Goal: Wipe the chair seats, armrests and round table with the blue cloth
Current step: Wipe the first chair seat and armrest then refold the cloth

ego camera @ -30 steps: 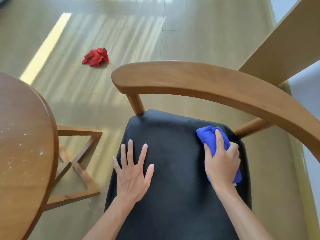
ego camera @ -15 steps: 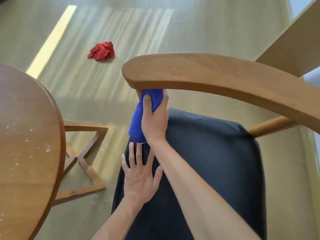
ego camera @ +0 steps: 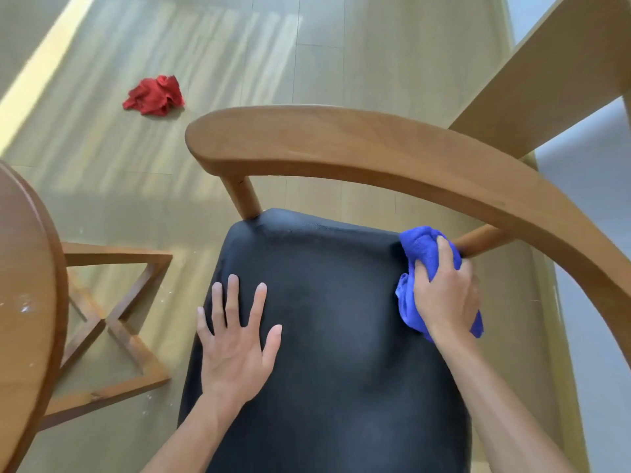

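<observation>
Head view: right hand (ego camera: 444,298) fingers curled gripping blue cloth (ego camera: 421,249) at seat (ego camera: 341,336) corner (far right); left hand (ego camera: 235,339) flat, fingers spread.

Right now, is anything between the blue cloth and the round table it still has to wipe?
Only the left hand, flat on the black seat. The right hand grips the blue cloth; the round table is left.

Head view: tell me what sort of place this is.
Probably a dining or sitting corner of an indoor room. A wooden armchair with a curved armrest and dark padded seat stands beside a round wooden table on a pale tiled floor streaked with sunlight.
</observation>
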{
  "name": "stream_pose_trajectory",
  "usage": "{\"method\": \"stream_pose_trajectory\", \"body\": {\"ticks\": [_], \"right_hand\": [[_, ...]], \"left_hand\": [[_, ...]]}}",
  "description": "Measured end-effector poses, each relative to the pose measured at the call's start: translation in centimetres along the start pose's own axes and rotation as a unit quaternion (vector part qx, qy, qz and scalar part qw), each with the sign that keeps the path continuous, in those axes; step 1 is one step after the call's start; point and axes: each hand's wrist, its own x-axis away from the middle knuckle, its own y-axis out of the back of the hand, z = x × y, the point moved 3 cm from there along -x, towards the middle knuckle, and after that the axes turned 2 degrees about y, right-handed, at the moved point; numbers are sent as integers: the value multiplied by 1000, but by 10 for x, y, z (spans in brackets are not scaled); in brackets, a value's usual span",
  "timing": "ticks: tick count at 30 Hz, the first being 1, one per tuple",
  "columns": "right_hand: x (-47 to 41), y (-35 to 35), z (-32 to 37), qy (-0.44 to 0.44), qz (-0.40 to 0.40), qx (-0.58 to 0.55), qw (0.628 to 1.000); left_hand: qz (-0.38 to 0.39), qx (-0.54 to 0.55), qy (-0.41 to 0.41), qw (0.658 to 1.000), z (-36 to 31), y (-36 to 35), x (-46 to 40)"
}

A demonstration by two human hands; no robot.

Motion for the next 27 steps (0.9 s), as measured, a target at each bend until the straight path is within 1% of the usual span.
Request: {"method": "stream_pose_trajectory", "body": {"ticks": [2,3,4,5,6,8,9,10,13,15,16,18,19,20,21,22,23,24,25,26,27], "right_hand": [[2,-6,19,-78,0,-26,997],[3,-12,43,-79,2,-28,996],[4,-19,74,-50,12,-27,998],[8,-29,110,7,29,-22,999],[17,-40,146,85,45,-8,995],[45,-59,199,234,69,11,970],[55,-60,207,277,74,21,958],[56,-56,203,296,72,26,952],[35,-38,134,323,29,50,945],[22,-25,66,272,9,33,962],[23,-16,32,230,3,19,973],[34,-5,-17,112,-2,-30,993],[44,-6,-29,47,-5,-59,997],[58,-9,-29,9,-7,-72,997],[78,-15,-19,18,2,-64,998],[106,-23,-3,76,11,-49,996],[141,-33,14,164,17,-49,985],[186,-43,31,259,51,-43,964],[230,-51,43,342,95,-32,934],[266,-56,47,389,127,-24,912],[287,-59,45,414,134,-23,900]], "left_hand": [[-2,2,0,1000,-1,-1,0],[-2,3,-1,1000,-1,-2,0],[-1,3,0,1000,0,-2,0],[-1,3,0,1000,0,-3,0],[-2,3,-2,1000,1,-3,0],[-2,4,-6,1000,2,-4,1],[-3,6,-7,1000,2,-4,1],[-3,7,-6,1000,1,-3,0],[5,18,0,1000,-3,1,-1],[13,13,0,1000,-6,2,-1],[20,10,2,1000,-6,3,-1],[26,7,5,1000,-3,4,-2],[27,8,6,1000,-2,4,-3],[29,9,7,1000,-1,4,-3],[33,11,7,999,0,5,-2],[38,18,9,999,0,6,-1],[42,34,15,998,-1,8,-1],[44,63,23,997,0,10,-1],[44,103,31,993,1,13,0],[45,144,35,988,5,16,0],[51,179,31,982,9,20,-1]]}}
